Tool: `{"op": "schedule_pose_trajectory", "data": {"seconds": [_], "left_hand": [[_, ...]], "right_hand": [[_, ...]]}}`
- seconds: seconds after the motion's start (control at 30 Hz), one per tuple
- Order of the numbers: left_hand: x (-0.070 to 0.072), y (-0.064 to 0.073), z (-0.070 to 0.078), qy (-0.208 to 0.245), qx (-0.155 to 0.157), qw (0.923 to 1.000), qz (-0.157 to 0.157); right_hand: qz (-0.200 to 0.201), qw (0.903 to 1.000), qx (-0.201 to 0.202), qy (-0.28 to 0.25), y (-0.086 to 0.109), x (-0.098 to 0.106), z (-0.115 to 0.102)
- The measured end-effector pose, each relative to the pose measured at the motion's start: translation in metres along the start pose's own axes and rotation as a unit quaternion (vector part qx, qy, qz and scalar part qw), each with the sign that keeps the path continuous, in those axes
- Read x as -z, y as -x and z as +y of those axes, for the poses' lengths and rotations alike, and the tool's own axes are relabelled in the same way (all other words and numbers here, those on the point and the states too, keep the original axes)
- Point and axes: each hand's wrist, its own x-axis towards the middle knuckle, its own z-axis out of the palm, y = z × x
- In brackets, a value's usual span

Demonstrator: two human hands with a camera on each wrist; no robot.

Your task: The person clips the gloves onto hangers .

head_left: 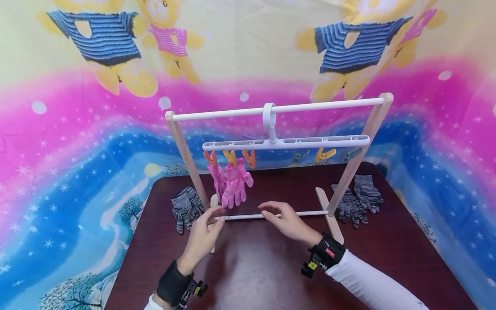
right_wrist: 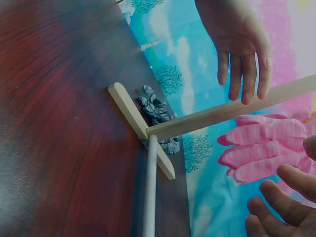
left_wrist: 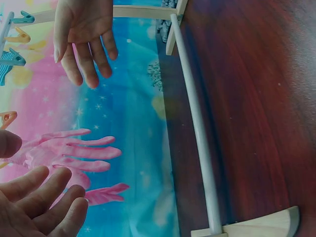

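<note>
Two pink gloves hang by their cuffs from clothespins on the left part of a white hanger (head_left: 248, 145). An orange clothespin (head_left: 210, 158) grips the left glove (head_left: 219, 181), and a yellow clothespin (head_left: 230, 157) grips the other glove (head_left: 235, 185). My left hand (head_left: 203, 234) is raised just below and in front of the gloves, holding nothing, its fingers loosely bent. Right of the gloves, my right hand (head_left: 286, 220) hovers with relaxed fingers and an empty palm. Both wrist views show the hands apart from the hanging pink gloves (right_wrist: 266, 148).
The hanger hooks over the white top bar (head_left: 224, 113) of a wooden rack. Another orange clothespin (head_left: 249, 159) and several more on the right hang without gloves. Grey striped gloves lie on the dark table (head_left: 263, 275), one group (head_left: 187, 206) left, another (head_left: 368, 193) right.
</note>
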Motion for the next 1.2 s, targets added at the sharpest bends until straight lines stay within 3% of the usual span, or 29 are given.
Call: {"op": "schedule_pose_trajectory", "data": {"seconds": [0.27,0.47,0.87,1.07,1.2], "left_hand": [[-0.003,0.011,-0.008,-0.046,0.035,0.9977,-0.037],[-0.009,0.019,-0.015,-0.075,0.023,0.9965,-0.03],[-0.012,0.032,-0.025,-0.167,0.075,0.9804,-0.073],[-0.01,0.036,-0.03,-0.183,0.076,0.9775,-0.071],[-0.009,0.037,-0.036,-0.205,0.051,0.976,-0.053]], "right_hand": [[-0.014,0.9998,0.009,-0.008,0.007,-0.005,0.009],[-0.012,0.9998,0.013,0.003,0.012,-0.009,0.012],[-0.031,0.9938,0.048,0.095,0.021,-0.019,0.017],[-0.041,0.9876,0.06,0.139,0.024,-0.027,0.022],[-0.035,0.9807,0.079,0.175,0.026,-0.032,0.024]]}}
